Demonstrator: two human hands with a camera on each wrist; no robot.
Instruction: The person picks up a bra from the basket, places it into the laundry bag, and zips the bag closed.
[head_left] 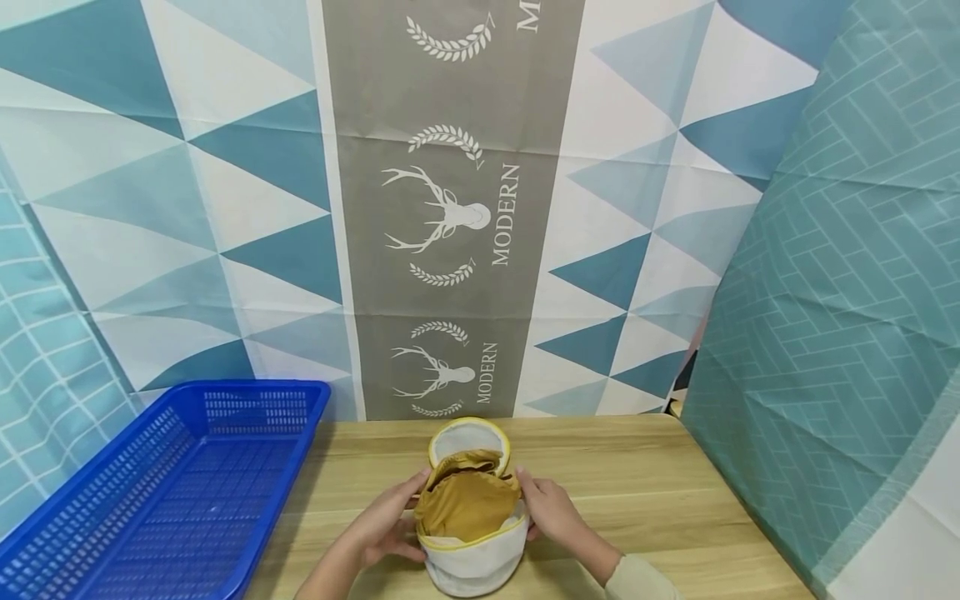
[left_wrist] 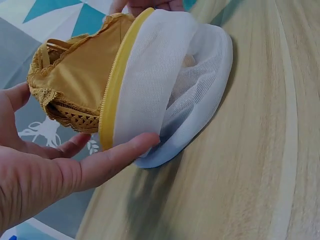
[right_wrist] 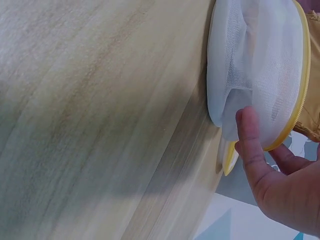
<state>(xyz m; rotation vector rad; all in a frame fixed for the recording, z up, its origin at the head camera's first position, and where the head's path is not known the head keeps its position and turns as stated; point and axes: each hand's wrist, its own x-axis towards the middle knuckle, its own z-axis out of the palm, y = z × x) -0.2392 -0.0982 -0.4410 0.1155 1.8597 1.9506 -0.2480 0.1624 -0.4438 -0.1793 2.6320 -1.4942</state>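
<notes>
A white mesh laundry bag [head_left: 480,562] with a yellow zip stands on the wooden table, its round lid [head_left: 459,437] folded back behind it. From its mouth a mustard bra [head_left: 468,504] with lace trim bulges above the zip edge. My left hand [head_left: 382,521] is at the left side with fingers spread. In the left wrist view its thumb lies along the mesh and its fingertips are at the bra. On the opposite side, my right hand [head_left: 557,510] touches the bra and bag; the right wrist view shows a straight digit against the mesh wall [right_wrist: 280,65].
A blue plastic basket [head_left: 213,483] with perforated sides stands at the left of the table [head_left: 615,467]. Behind the table hangs a patterned cloth [head_left: 442,208] with triangles and deer prints. A teal cloth [head_left: 847,317] hangs along the right side.
</notes>
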